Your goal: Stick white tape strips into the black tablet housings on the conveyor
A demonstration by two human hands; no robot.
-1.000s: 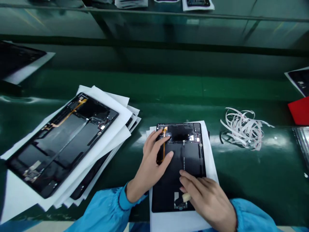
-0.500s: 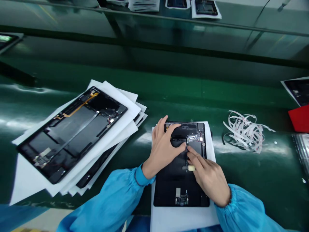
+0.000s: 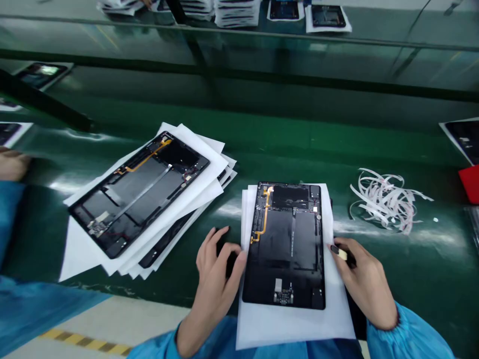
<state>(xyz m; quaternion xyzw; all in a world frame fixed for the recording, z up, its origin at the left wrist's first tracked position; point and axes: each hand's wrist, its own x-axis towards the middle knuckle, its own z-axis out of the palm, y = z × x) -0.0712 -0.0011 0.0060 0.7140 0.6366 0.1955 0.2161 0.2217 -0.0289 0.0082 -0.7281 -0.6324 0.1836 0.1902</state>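
Observation:
An opened tablet [image 3: 288, 274], its inner side showing an orange flex cable [image 3: 266, 214] and a thin pale ribbon cable [image 3: 293, 234], lies on white paper sheets [image 3: 295, 329] in front of me. My left hand [image 3: 219, 274] is at the left edge of the sheets, thumb and forefinger pinched together there, the other fingers loosely raised. At the right edge, my right hand [image 3: 362, 279] is closed around a small tool [image 3: 340, 253] with a cream body and a dark end. Its exact kind is unclear, and the fingers under it are hidden.
Left of me, another opened tablet [image 3: 142, 189] tops a stack of tablets and paper sheets [image 3: 209, 187]. White curled strips [image 3: 389, 202] lie to the right, near a red object [image 3: 469, 182]. Another person's hand [image 3: 13, 164] shows at the far left. A shelf [image 3: 239, 32] runs behind.
Both hands have come off the tablet's inner parts and moved apart to either side of it. The small tool has gone right with my right hand. Another person's hand has entered at left.

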